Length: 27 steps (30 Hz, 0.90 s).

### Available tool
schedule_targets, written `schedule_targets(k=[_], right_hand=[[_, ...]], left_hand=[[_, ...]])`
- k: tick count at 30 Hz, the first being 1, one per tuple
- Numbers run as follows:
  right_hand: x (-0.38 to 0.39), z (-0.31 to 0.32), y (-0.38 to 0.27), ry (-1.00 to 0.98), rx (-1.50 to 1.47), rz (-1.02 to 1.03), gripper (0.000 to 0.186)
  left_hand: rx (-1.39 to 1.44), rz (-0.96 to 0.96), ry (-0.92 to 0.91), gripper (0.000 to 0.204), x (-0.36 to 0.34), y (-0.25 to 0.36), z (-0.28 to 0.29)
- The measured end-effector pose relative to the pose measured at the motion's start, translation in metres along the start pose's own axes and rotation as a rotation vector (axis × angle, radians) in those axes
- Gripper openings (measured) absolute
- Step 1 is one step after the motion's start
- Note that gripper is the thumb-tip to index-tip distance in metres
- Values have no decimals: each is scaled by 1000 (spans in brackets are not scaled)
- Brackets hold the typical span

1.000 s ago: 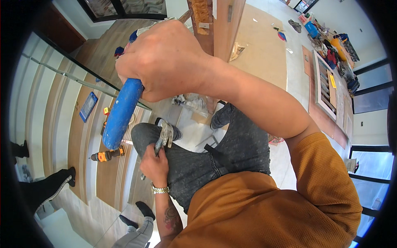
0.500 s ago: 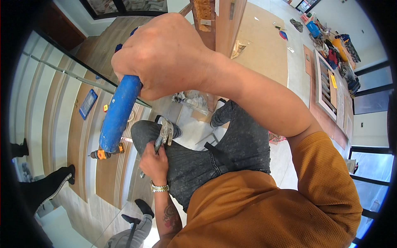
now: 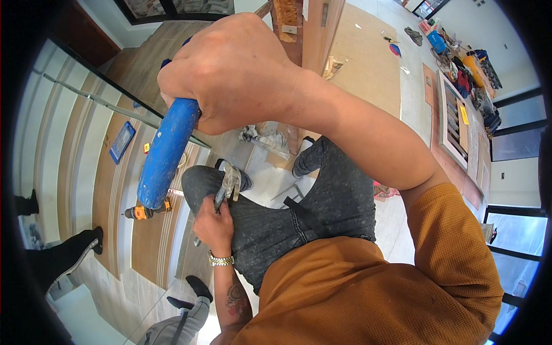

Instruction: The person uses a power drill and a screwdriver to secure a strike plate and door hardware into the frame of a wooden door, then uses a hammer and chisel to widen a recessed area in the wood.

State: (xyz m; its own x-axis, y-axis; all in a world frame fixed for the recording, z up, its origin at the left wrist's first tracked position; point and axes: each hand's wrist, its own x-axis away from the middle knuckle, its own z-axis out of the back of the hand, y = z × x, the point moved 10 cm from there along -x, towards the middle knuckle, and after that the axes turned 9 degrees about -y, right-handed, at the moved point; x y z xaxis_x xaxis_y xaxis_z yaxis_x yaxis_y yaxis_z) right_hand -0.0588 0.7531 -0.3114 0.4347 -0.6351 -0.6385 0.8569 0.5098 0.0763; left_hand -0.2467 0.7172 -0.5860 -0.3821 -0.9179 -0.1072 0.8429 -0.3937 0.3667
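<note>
A scuffed blue handle (image 3: 167,154) is held up left of centre, slanting down to the left; whatever it belongs to is hidden behind the fist. It is wrapped tightly by the right hand (image 3: 230,75), fingers curled out of sight. Below, by the bent knee (image 3: 198,183), a slim grey tool (image 3: 220,198) is clamped in the left hand (image 3: 214,226), with a pale, crumpled piece at its upper end. For good control, the handle is probably best gripped firmly with a supple wrist, the slim tool kept steady, and fingertips kept clear of its ends. Beyond, a cordless drill (image 3: 148,210) is seen on wood-topped steps (image 3: 154,247).
</note>
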Motion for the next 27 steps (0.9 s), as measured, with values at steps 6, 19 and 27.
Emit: schedule_targets(k=[6, 19, 27], right_hand=[[1, -4, 0, -4, 11, 0, 18], [-2, -2, -3, 44, -35, 59, 22], [-3, -3, -4, 91, -14, 73, 26]], left_hand=[[2, 5, -14, 21, 0, -3, -1], [838, 139, 225, 32, 12, -46, 62], [1450, -434, 427, 51, 22, 31, 138]])
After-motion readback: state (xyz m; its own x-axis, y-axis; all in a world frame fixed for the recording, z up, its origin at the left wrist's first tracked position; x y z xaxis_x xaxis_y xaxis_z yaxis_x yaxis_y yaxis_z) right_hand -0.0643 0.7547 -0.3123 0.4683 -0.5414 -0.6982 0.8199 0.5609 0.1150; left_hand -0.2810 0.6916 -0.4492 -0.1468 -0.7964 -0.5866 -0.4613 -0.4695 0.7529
